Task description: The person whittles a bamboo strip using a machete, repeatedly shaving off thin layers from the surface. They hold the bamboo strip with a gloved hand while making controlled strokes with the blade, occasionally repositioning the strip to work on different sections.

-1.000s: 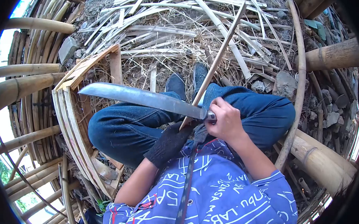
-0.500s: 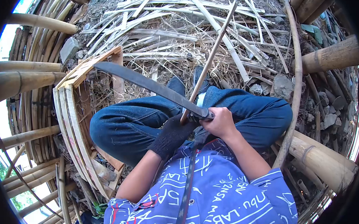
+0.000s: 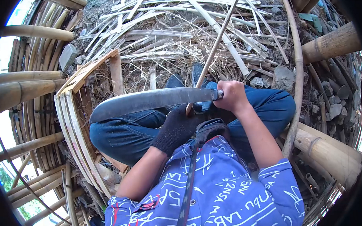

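Observation:
My bare right hand is wrapped round the handle of a machete, whose broad dark blade points left across my lap. The blade overlaps a long thin bamboo strip that slants up and away to the right. In a black knitted glove, my left hand is closed round the near end of that strip, low between my crossed legs. Its fingers are partly hidden behind the blade. A black bag or pouch on a strap lies against my waist.
Split bamboo strips and shavings cover the ground ahead. A wooden crate stands at my left knee. To the right lie a long pole, rocks and a thick bamboo pole. Bamboo stacks line the left side.
My right hand has moved up and away with the machete, and the blade has swung from a slant to nearly level. My left hand still holds the strip.

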A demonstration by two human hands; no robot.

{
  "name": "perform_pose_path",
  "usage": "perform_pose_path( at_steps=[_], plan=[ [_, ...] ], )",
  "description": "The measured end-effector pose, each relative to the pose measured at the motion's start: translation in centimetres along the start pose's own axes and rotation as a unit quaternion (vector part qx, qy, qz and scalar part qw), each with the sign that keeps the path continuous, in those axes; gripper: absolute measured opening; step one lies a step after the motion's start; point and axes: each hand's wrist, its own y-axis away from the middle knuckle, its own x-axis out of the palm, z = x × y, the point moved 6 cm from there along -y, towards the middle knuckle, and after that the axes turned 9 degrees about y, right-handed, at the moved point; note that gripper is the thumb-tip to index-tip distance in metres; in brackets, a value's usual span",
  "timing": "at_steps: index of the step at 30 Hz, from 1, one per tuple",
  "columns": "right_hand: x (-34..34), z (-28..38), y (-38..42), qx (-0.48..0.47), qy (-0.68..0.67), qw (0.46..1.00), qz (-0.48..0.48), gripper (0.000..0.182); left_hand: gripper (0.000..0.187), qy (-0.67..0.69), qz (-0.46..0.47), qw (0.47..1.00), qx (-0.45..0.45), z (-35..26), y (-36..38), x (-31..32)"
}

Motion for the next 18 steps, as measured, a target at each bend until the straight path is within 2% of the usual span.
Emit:
perform_pose_path(
  at_steps=[2, 6, 8, 9, 11, 13, 15, 17, 18],
  plan=[
    [-0.1, -0.1, -0.1, -0.018, -0.001, 1.0, -0.014, 0.016, 0.029, 0.007, 0.004, 1.0, 0.03, -1.3, 0.4, -0.1],
    [0.1, -0.3, 0.4, -0.02, 0.006, 1.0, -0.008, 0.017, 0.028, -0.027, 0.012, 1.0, 0.007, -0.5, 0.4, 0.2],
    [0.1, -0.3, 0.6, -0.014, 0.007, 1.0, -0.004, 0.017, 0.029, -0.048, 0.001, 0.996, 0.069, 0.1, 0.2, 0.4],
    [0.1, -0.3, 0.6, -0.01, 0.011, 1.0, -0.002, 0.017, 0.029, -0.047, 0.0, 0.997, 0.069, 0.7, 0.0, 0.4],
    [0.4, -0.5, 0.9, -0.033, 0.004, 0.999, 0.003, 0.017, 0.032, -0.053, 0.036, 0.998, -0.014, 2.8, -0.2, 0.8],
    [0.2, -0.3, 1.1, -0.059, -0.001, 0.998, 0.004, 0.019, 0.034, -0.037, 0.039, 0.999, -0.001, 3.6, -0.3, 0.7],
    [-0.1, 0.5, 1.6, -0.056, -0.016, 0.997, 0.053, 0.026, 0.035, -0.019, 0.041, 0.999, 0.015, 2.8, -0.2, 0.3],
    [-0.4, 1.1, 2.1, -0.076, -0.017, 0.997, 0.026, 0.028, 0.037, -0.083, 0.046, 0.995, -0.042, 2.2, 0.0, -0.3],
    [-0.7, 1.6, 2.3, -0.094, -0.022, 0.995, 0.001, 0.031, 0.037, -0.079, 0.046, 0.995, -0.036, 1.8, 0.0, -0.4]
  ],
)
